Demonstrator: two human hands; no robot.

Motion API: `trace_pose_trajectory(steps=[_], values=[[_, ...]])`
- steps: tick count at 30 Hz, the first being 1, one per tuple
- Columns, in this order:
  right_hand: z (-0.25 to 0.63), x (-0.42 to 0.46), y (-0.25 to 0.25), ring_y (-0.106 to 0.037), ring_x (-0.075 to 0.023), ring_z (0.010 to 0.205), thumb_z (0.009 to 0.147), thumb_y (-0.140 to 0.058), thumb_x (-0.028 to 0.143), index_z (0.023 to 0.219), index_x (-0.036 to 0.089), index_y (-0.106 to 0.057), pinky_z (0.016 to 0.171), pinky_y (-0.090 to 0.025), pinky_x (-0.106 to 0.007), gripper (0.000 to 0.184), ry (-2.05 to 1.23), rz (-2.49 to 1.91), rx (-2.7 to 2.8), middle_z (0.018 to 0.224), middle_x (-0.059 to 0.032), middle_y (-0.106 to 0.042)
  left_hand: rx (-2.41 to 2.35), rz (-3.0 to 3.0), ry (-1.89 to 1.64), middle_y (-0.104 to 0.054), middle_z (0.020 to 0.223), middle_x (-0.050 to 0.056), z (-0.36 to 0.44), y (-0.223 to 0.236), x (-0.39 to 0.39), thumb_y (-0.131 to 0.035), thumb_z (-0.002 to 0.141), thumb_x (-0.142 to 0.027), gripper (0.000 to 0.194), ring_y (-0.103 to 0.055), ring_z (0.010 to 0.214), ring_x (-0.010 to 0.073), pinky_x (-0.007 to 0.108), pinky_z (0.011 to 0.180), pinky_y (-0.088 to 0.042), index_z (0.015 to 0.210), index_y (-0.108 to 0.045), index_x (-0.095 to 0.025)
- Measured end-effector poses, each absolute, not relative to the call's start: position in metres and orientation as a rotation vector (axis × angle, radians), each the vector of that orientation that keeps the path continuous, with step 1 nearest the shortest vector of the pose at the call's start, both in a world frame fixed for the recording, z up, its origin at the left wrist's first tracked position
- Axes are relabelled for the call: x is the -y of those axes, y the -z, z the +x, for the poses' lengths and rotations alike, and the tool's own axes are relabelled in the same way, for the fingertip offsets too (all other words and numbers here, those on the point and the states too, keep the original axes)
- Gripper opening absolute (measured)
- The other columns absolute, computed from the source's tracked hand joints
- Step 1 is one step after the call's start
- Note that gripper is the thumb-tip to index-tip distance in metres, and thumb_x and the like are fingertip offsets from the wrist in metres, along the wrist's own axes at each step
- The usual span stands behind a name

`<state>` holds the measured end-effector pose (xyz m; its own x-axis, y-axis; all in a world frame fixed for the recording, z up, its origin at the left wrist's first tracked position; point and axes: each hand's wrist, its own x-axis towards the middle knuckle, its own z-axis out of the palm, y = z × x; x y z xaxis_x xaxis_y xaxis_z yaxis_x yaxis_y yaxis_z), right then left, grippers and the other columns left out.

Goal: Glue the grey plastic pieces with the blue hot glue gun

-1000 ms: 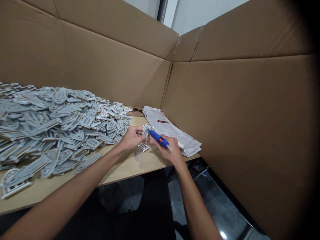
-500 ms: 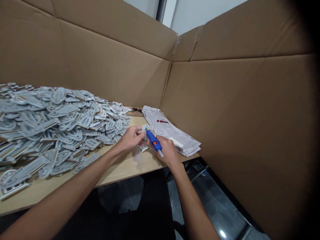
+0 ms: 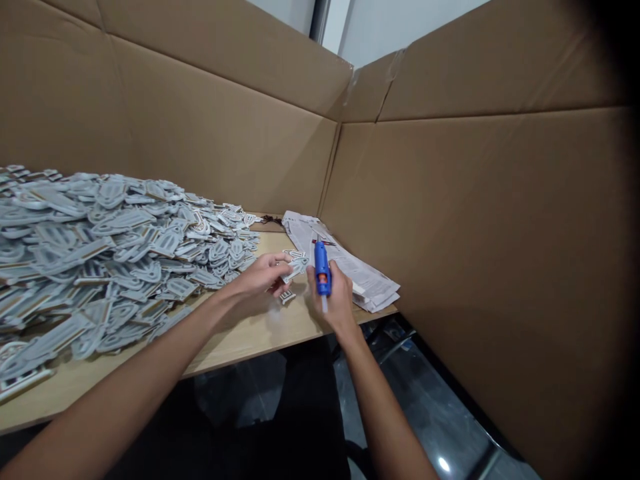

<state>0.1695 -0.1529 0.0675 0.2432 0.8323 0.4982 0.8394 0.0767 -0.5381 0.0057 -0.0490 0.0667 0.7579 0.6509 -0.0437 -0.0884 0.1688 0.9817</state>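
My right hand (image 3: 336, 293) is wrapped round a blue glue gun (image 3: 323, 268), its nozzle pointing away from me and a pale glue stick poking out of its back end. Pinched in my left hand (image 3: 267, 273) is a flat grey-white cut-out piece (image 3: 296, 268), held a little above the table and to the left of the glue gun. Another cut-out piece (image 3: 287, 296) lies on the table just below my left fingers. Part of one more shows behind the held piece.
A large heap of similar cut-out pieces (image 3: 125, 247) covers the left of the wooden table (image 3: 245, 340). Printed paper sheets (image 3: 345, 263) lie at the right with a red pen-like object on them. Cardboard walls (image 3: 225, 120) rise behind and to the right.
The glue gun has moved right, away from the piece in my left hand, and turned to point more straight ahead. The held piece has tilted flatter.
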Motion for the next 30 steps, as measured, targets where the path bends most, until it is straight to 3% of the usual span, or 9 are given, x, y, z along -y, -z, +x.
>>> trace_pose_trajectory(steps=[5, 10, 17, 22, 24, 30], values=[[0.179, 0.148, -0.072, -0.072, -0.0211, 0.078, 0.094, -0.057, 0.064, 0.098, 0.018, -0.066, 0.073, -0.055, -0.03, 0.047, -0.629, -1.535, 1.145, 0.092, -0.0098, -0.075, -0.479, 1.348, -0.495, -0.051, 0.051, -0.005, 0.002, -0.067, 0.048, -0.069, 0.08, -0.036, 0.023, -0.039, 0.042, 0.006, 0.02, 0.044, -0.023, 0.091, -0.068, -0.016], [0.186, 0.139, -0.072, -0.075, -0.0214, 0.087, 0.089, -0.063, 0.066, 0.093, 0.019, -0.069, 0.081, -0.059, -0.032, 0.048, -0.948, -1.16, 0.979, 0.095, -0.0096, -0.076, -0.437, 1.496, -0.433, -0.05, 0.052, -0.004, 0.0, -0.07, 0.049, -0.07, 0.078, -0.036, 0.021, -0.036, 0.046, 0.0059, 0.022, 0.048, -0.021, 0.083, -0.073, -0.016], [0.182, 0.146, -0.084, -0.073, -0.0188, 0.071, 0.083, -0.069, 0.069, 0.085, 0.022, -0.057, 0.059, -0.055, -0.027, 0.049, -1.029, -1.063, 0.949, 0.093, -0.0059, -0.074, -0.476, 1.567, -0.452, -0.05, 0.052, -0.002, 0.002, -0.061, 0.045, -0.067, 0.081, -0.033, 0.019, -0.036, 0.046, 0.0068, 0.024, 0.047, -0.02, 0.083, -0.075, -0.016], [0.187, 0.148, -0.079, -0.062, -0.0136, 0.051, 0.092, -0.055, 0.07, 0.079, 0.019, -0.06, 0.051, -0.048, -0.023, 0.053, -1.01, -1.265, 1.093, 0.065, -0.0035, -0.067, -0.543, 1.423, -0.54, -0.047, 0.049, -0.004, 0.003, -0.065, 0.045, -0.068, 0.083, -0.036, 0.02, -0.035, 0.044, 0.0061, 0.022, 0.046, -0.023, 0.084, -0.07, -0.016], [0.187, 0.148, -0.077, -0.064, -0.0157, 0.053, 0.092, -0.056, 0.071, 0.077, 0.02, -0.06, 0.055, -0.052, -0.025, 0.054, -0.976, -1.359, 1.106, 0.062, -0.0038, -0.066, -0.518, 1.359, -0.552, -0.046, 0.048, -0.005, 0.003, -0.067, 0.046, -0.07, 0.082, -0.039, 0.022, -0.035, 0.043, 0.006, 0.021, 0.046, -0.024, 0.081, -0.068, -0.017], [0.184, 0.146, -0.075, -0.07, -0.0194, 0.067, 0.084, -0.064, 0.073, 0.088, 0.02, -0.066, 0.057, -0.054, -0.027, 0.053, -0.809, -1.468, 1.004, 0.08, -0.0066, -0.073, -0.437, 1.384, -0.488, -0.05, 0.052, -0.003, 0.001, -0.068, 0.048, -0.072, 0.082, -0.041, 0.025, -0.038, 0.046, 0.0059, 0.02, 0.047, -0.025, 0.084, -0.07, -0.016]])
